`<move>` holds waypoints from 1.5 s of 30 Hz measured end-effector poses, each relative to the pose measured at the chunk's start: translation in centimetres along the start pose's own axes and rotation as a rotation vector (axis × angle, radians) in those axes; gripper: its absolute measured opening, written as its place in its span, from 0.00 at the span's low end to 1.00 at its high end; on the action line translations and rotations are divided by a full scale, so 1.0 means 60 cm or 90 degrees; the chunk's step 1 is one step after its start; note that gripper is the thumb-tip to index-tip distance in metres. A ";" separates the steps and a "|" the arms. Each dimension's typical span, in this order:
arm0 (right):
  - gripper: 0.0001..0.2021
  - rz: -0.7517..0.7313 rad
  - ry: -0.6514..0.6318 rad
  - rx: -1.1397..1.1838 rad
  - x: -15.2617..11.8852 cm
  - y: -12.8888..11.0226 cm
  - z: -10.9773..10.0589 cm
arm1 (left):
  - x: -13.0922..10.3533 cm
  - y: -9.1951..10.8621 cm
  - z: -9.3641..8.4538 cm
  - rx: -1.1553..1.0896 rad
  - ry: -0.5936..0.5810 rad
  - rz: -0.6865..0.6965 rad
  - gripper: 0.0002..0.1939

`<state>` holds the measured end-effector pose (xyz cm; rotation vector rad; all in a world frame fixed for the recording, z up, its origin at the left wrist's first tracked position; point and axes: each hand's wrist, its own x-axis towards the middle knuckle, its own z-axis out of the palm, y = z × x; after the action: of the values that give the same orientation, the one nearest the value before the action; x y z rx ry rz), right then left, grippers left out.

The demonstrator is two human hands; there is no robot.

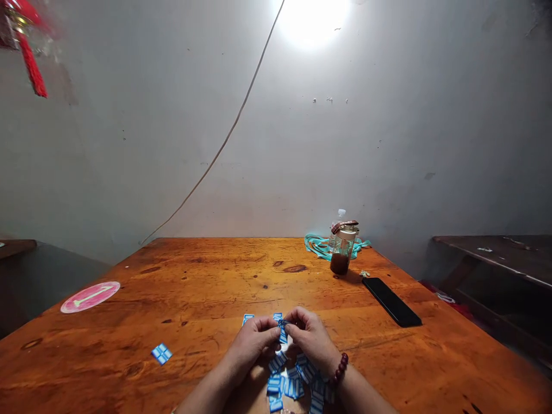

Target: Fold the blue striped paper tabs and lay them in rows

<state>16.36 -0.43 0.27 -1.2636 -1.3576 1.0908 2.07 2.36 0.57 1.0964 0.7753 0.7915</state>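
Note:
My left hand point(252, 345) and my right hand point(314, 339) meet over the near edge of the wooden table. Their thumbs and fingertips pinch a small blue piece point(283, 324) between them; its exact kind is too small to make out. Below and between my wrists lies a loose heap of blue-and-white striped pieces point(293, 386), partly covered by my hands. Just beyond my left fingers one more blue-and-white piece point(248, 318) shows. A separate blue-and-white square point(161, 353) rests to the left. Dark red beads circle my right wrist.
The wooden table point(207, 287) reaches back to a grey wall. A black phone point(391, 302) lies at the right, with a bottle of dark liquid point(342, 253), a clear plastic bottle point(340, 221) and turquoise ribbon point(317, 246) behind. A pink oval point(90, 296) lies far left.

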 end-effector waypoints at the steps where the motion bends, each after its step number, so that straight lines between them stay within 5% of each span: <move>1: 0.06 0.002 0.007 -0.002 0.001 0.001 0.000 | 0.000 -0.001 0.000 -0.010 -0.002 0.000 0.14; 19: 0.08 -0.090 0.014 0.054 0.002 -0.009 0.000 | 0.000 0.005 -0.006 -0.039 0.026 -0.045 0.12; 45: 0.03 -0.046 0.016 0.054 0.002 -0.008 -0.004 | -0.003 0.007 -0.003 -0.004 0.024 -0.052 0.11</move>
<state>16.54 -0.34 0.79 -1.1538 -1.3151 1.0681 1.75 2.38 0.93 1.0407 0.8429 0.7471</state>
